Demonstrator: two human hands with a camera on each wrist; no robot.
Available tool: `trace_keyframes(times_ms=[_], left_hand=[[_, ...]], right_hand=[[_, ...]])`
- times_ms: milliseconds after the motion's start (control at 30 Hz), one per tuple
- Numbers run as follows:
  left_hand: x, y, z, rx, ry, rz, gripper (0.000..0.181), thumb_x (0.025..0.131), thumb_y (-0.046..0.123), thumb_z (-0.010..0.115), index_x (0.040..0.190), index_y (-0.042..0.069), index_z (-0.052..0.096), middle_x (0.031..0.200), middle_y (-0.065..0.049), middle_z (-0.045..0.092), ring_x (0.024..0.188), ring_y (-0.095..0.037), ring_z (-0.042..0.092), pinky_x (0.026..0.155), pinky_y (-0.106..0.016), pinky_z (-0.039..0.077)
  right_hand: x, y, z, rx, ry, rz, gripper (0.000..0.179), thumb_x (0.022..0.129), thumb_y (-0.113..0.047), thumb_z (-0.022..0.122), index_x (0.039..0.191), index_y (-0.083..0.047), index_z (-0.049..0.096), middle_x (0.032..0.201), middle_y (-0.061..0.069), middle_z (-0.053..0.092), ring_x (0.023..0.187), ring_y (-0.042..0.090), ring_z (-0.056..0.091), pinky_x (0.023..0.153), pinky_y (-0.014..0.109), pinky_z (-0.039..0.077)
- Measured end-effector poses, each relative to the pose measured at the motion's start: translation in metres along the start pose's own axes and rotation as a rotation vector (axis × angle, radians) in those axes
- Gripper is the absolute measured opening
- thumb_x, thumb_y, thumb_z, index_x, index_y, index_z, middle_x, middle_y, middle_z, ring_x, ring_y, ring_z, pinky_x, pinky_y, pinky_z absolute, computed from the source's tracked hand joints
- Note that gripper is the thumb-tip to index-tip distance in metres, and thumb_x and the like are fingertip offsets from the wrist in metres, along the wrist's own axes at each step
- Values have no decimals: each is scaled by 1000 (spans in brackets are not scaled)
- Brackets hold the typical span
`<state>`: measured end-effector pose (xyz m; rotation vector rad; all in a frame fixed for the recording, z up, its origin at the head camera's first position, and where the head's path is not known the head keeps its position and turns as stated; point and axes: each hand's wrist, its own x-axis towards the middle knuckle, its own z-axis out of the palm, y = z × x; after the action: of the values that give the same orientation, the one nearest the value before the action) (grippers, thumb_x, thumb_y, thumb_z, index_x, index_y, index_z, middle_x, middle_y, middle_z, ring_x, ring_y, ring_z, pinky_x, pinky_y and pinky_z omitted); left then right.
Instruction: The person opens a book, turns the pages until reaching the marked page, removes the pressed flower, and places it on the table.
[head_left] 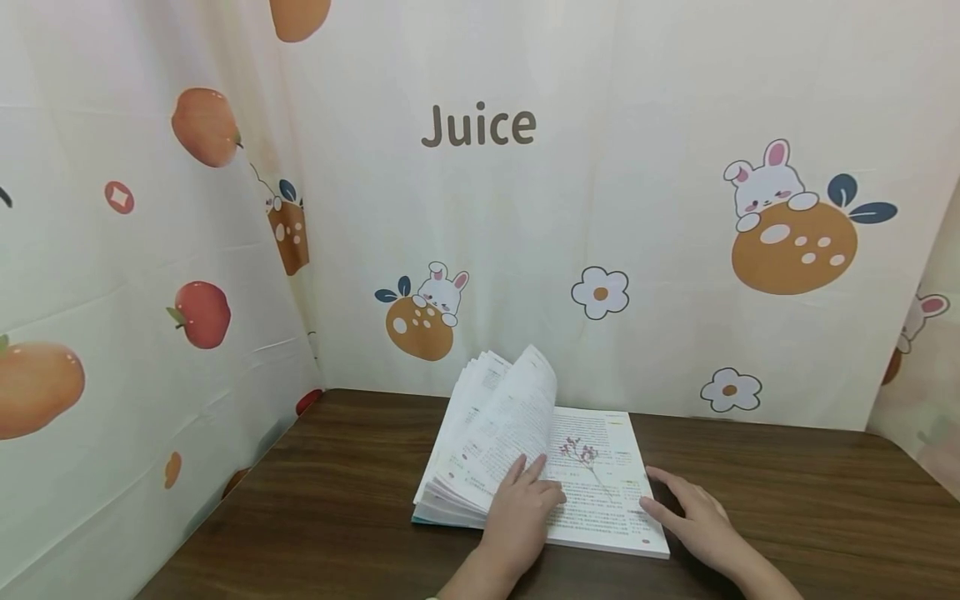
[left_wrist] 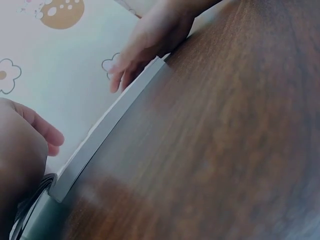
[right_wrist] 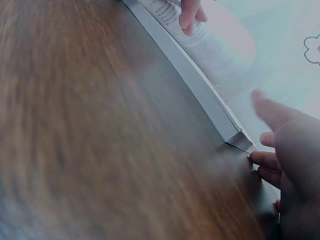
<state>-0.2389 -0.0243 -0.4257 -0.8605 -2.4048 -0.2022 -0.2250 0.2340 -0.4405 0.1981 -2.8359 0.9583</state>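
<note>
A thick book (head_left: 600, 521) lies open on the table, its printed pages facing up. Across the text of the right page is a small sprig with reddish-pink blossoms (head_left: 581, 452) and a thin stem. My left hand (head_left: 521, 510) rests over the inner part of the book, fingers extended against the left pages, one of which (head_left: 517, 408) bows upward. At the book's right edge, my right hand (head_left: 699, 521) has its thumb and fingers apart and relaxed. In the right wrist view, fingertips (right_wrist: 265, 160) of that hand touch or nearly touch the book's corner.
The dark wooden table (head_left: 315, 508) extends on both sides of the book. Behind it hangs a pale curtain (head_left: 660, 350) printed with rabbits, fruit and flowers. Another printed curtain (head_left: 127, 333) closes off the left side.
</note>
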Motion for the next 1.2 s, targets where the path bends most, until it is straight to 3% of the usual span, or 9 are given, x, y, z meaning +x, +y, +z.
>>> trace_keyframes(times_ms=[200,367,467,667,800,933,1100,1200], left_hand=[[1,1,-1,-16,-78,-8,26,71,2,70,89,21,70,97,10,68,113,-12,55,101,-37,37],[1,2,-2,9,-181,-104,16,85,9,59,96,18,67,106,5,65,116,-17,52,95,-48,41],[0,3,-1,-10,-261,-196,25,92,14,45,109,12,64,124,-5,57,124,-25,45,94,-56,38],[-5,5,1,-118,-362,-312,51,95,42,40,135,11,46,144,-15,35,134,-34,28,98,-67,22],[-7,5,3,-169,-392,-345,58,94,50,39,139,13,42,147,-15,30,136,-35,21,92,-76,10],[-6,4,2,-206,-409,-378,64,93,52,39,140,9,39,148,-17,25,138,-35,16,93,-76,7],[-4,1,1,-194,-430,-407,81,88,62,42,141,1,34,147,-16,28,137,-32,20,96,-72,13],[-3,-6,0,-220,-413,-418,85,84,68,42,139,4,39,145,-11,36,133,-29,31,96,-69,19]], right_hand=[[-1,2,1,-19,3,-12,69,82,-46,63,133,-3,45,133,27,43,121,49,35,89,66,20],[-1,2,1,-23,1,-7,69,82,-46,64,132,-3,46,133,27,44,121,48,35,89,66,20],[-1,2,0,-19,1,-9,69,81,-46,64,132,-3,46,133,27,44,120,48,36,89,66,21],[-1,-1,-1,10,-8,11,66,83,-45,63,130,-3,48,133,27,43,121,49,35,90,67,22],[5,-9,3,30,82,28,53,85,-45,62,119,-5,58,130,25,46,121,46,36,89,66,24],[12,-23,11,55,169,44,40,84,-46,63,100,-8,66,128,22,47,121,44,34,89,64,22],[18,-35,22,79,145,92,36,79,-50,67,79,-13,63,130,20,46,124,43,31,93,65,22],[18,-39,26,32,133,87,35,76,-48,70,72,-15,60,127,20,49,122,44,34,92,64,25]])
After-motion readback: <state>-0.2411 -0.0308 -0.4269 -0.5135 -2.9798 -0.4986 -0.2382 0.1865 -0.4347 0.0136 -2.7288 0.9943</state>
